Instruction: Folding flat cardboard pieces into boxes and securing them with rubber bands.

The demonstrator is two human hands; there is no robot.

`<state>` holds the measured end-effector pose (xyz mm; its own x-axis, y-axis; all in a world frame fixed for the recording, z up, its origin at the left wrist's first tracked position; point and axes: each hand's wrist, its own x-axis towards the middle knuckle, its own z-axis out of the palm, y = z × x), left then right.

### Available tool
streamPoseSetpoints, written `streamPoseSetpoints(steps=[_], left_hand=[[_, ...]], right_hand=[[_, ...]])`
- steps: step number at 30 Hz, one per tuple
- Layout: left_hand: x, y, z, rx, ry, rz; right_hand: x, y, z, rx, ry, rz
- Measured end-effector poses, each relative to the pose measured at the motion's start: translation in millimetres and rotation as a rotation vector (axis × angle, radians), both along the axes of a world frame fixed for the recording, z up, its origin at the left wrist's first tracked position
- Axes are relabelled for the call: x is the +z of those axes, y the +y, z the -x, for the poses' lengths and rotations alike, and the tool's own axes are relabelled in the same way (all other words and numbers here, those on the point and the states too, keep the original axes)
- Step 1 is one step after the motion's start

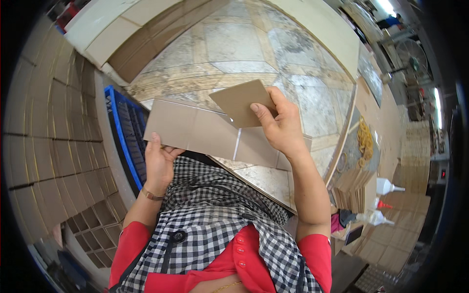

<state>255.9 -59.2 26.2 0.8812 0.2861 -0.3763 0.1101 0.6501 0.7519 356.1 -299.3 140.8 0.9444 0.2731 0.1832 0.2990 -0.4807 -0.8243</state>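
Note:
My left hand [160,161] grips the left end of a long brown cardboard strip [171,122], thumb on top and fingers beneath. Fold lines cross the strip, and a narrow white line runs over it near the middle. In my right hand [281,119] is a smaller flat cardboard piece [242,101], pinched between thumb and fingers. This piece is tilted above the strip and covers part of it. The strip's right part lies over the front of the worktable [234,44], behind my right wrist.
A blue plastic crate [126,132] stands left of the table. Stacked cardboard [53,122] fills the far left. On the right are cardboard pieces [354,190], yellow bands [364,139] and white nozzle bottles [385,186]. A pale raised board [317,29] edges the table's far side.

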Motion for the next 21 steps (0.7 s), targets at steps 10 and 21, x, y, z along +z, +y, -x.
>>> streamPoseSetpoints(steps=[10,21], left_hand=[[3.1,1.0,0.5,-0.028,-0.035,0.023],[5.5,-1.5,-1.1,0.010,-0.033,0.049]], right_hand=[[-3.2,75.8,-29.4,0.316,-0.314,0.479],[-2.7,71.4,-15.6,0.315,-0.343,0.670]])
